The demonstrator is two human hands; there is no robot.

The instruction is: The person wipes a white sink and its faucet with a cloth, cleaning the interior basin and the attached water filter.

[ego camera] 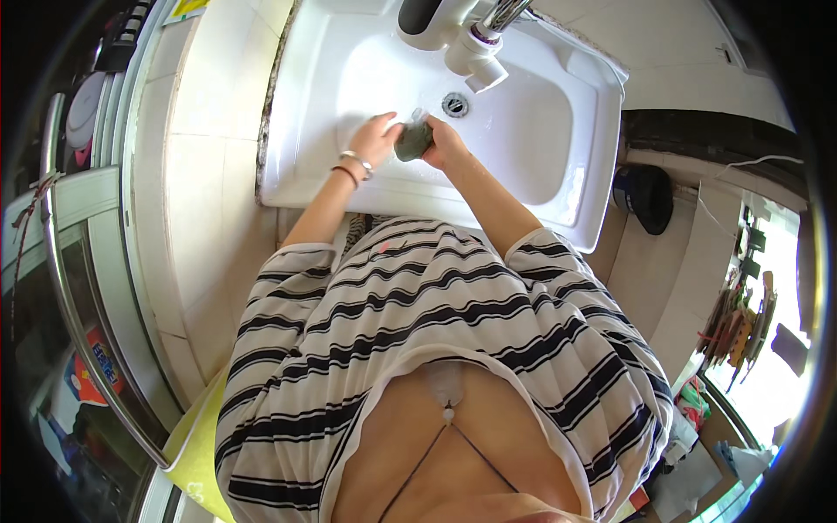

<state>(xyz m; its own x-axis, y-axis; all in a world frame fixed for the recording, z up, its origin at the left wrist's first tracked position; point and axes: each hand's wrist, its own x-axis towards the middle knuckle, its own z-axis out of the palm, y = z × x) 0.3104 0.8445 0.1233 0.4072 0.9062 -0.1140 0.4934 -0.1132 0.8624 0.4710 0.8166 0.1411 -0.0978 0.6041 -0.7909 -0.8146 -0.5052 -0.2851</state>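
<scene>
My right hand (447,142) grips a small, rounded grey-green object (413,141) from its right side, above the white sink basin (529,144). The object's far end looks clear and shiny. Whether that is water, glass or thin plastic, I cannot tell, nor exactly what the object is. On its left side is my left hand (376,140), slightly blurred, fingers apart and the thumb at or just beside the object's edge. A bangle (356,159) and a thin dark band circle the left wrist. Just beyond my right hand lies the metal drain (455,104).
A white faucet spout (484,70) and a white, dark-faced fixture (425,23) hang over the sink's far side. Tiled ledge (203,176) runs along the left, beside a sliding door with a metal bar handle (65,294). A black rounded item (647,196) hangs at right.
</scene>
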